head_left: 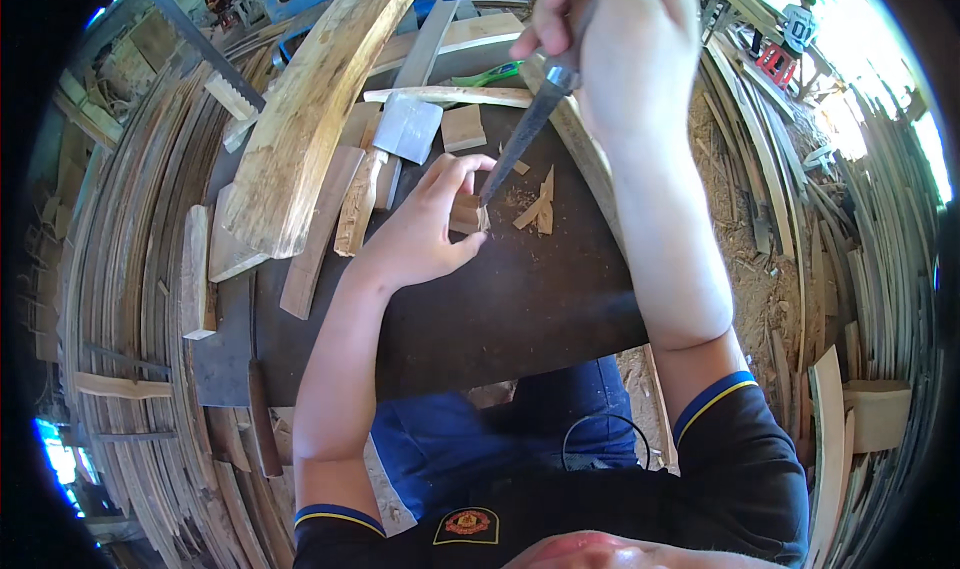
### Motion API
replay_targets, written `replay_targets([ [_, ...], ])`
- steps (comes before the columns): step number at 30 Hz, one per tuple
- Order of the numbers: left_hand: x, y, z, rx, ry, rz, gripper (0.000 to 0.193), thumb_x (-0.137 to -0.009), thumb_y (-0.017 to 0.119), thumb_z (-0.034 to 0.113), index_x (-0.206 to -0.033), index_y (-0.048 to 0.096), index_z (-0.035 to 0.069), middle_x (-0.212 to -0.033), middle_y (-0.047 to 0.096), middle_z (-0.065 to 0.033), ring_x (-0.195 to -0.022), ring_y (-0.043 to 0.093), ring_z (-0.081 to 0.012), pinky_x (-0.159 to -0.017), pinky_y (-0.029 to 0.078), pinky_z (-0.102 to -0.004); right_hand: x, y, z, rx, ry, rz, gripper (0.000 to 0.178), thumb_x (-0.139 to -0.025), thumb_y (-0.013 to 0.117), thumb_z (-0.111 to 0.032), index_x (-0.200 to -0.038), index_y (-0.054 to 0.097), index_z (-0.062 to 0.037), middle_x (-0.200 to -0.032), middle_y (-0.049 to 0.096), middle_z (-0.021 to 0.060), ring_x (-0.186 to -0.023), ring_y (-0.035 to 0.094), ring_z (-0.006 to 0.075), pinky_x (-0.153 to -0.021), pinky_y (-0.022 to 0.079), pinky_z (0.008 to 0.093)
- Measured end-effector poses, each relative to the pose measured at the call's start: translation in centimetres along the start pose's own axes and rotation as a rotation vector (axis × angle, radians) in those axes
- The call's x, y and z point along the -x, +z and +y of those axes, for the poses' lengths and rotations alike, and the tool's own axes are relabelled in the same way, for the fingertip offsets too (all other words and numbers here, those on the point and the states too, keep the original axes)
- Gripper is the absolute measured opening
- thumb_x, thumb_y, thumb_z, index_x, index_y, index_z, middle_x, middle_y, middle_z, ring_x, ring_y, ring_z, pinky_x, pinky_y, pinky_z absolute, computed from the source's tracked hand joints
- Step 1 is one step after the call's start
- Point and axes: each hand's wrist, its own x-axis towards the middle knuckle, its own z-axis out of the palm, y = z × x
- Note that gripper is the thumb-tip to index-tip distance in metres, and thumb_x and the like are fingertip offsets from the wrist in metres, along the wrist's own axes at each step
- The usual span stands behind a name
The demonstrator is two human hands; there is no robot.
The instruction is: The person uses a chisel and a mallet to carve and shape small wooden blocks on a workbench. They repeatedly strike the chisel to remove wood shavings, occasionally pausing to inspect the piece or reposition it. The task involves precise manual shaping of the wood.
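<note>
A small block of wood (464, 215) rests on the dark tabletop (500, 319), held between the thumb and fingers of my left hand (420, 209). My right hand (637, 59) is raised at the upper middle, wrapped round the handle of a chisel. The long dark blade of the chisel (528, 129) slants down to the left, and its tip meets the right end of the block. Whether the edge has entered the wood I cannot tell. Pale wood shavings (541, 211) and crumbs lie just right of the block.
A big curved timber (310, 119) crosses the table's left side, above loose boards (322, 239). Behind my left hand lie a flat grey metal piece (408, 127) and a square wood offcut (463, 127). A brown-handled tool (263, 419) hangs past the left edge. Stacked strips (140, 269) flank the table.
</note>
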Motion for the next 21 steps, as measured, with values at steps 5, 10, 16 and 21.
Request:
replay_targets([
  [5,0.0,-0.4,0.0,-0.038,-0.027,-0.002,0.058,-0.080,0.066,-0.003,-0.134,0.049,0.010,-0.111,0.049,-0.0101,-0.109,0.058,-0.0273,-0.098,0.049,-0.0386,0.4,0.4,3.5,-0.061,0.148,-0.129,0.018,-0.105,0.059,-0.022,-0.098,0.052,-0.0077,-0.062,0.048,-0.0034,-0.044,0.043,0.0054,-0.039,0.037,0.0234],
  [10,0.0,-0.1,-0.2,-0.088,0.005,0.081,0.042,-0.082,0.072,0.003,-0.122,0.058,0.006,-0.112,0.057,-0.0106,-0.111,0.061,-0.0281,-0.099,0.050,-0.0385,0.4,1.0,5.5,-0.178,0.211,-0.098,0.028,-0.104,0.063,-0.027,-0.084,0.051,-0.0122,-0.061,0.041,-0.0089,-0.048,0.036,0.0015,-0.041,0.024,0.0237],
  [16,-0.2,0.7,-0.7,-0.036,-0.020,0.166,0.036,-0.085,0.077,0.011,-0.117,0.062,0.005,-0.111,0.061,-0.0099,-0.113,0.062,-0.0268,-0.100,0.049,-0.0374,0.0,-0.3,5.0,-0.213,0.363,-0.116,0.039,-0.102,0.066,-0.036,-0.074,0.049,-0.0140,-0.056,0.039,-0.0078,-0.039,0.031,0.0043,-0.037,0.018,0.0260],
  [21,-0.1,0.6,-0.5,-0.039,-0.034,0.167,0.036,-0.085,0.076,0.010,-0.117,0.062,0.003,-0.112,0.062,-0.0112,-0.111,0.063,-0.0278,-0.099,0.049,-0.0374,0.3,-0.9,5.1,-0.129,0.283,-0.210,0.039,-0.100,0.068,-0.033,-0.071,0.055,-0.0094,-0.060,0.049,-0.0051,-0.048,0.043,0.0043,-0.044,0.030,0.0258],
])
